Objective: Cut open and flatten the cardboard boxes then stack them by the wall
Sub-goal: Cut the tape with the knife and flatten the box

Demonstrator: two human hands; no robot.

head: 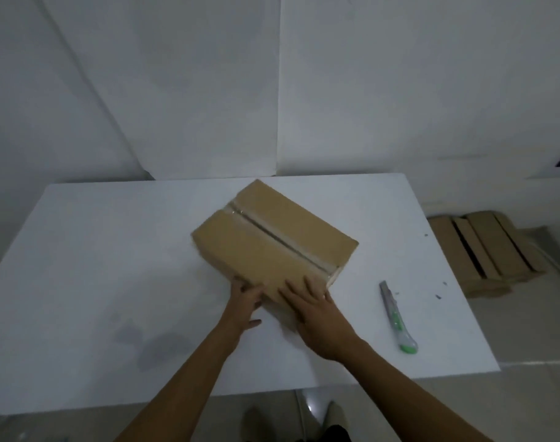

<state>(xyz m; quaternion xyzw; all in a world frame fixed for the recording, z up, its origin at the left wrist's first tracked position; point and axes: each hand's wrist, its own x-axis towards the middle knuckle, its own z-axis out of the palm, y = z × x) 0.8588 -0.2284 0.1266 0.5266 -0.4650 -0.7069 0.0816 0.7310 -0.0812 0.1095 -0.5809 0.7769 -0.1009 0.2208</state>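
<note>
Looking down at the white table [113, 250], I see one cardboard box [272, 237] sitting at the centre of the frame, turned at an angle, with its full boxy shape intact. A dark slit runs along the taped top seam from upper left to lower right, so the tape there looks already cut, though I can't tell whether the end seams or the underside are free.

Both hands are at the box's near edge, low in the middle of the frame. The left hand [243, 301] has its fingers straight against the near left corner, thumb out to the side, gripping nothing. The right hand [317, 317] lies flat with fingers spread across the near part of the box, pressing rather than clutching.

The green-handled knife [396, 317] lies untouched on the table at the lower right, well apart from either hand; whether its blade is out is too small to make out.

At the right edge of the frame, on the floor against the wall [176, 90], a pile of flattened cardboard [483, 250] shows that several boxes are finished. By my reckoning this box is mid-way: slit on top, yet to be opened out, pressed flat and carried to that pile. No other uncut boxes are in sight.
</note>
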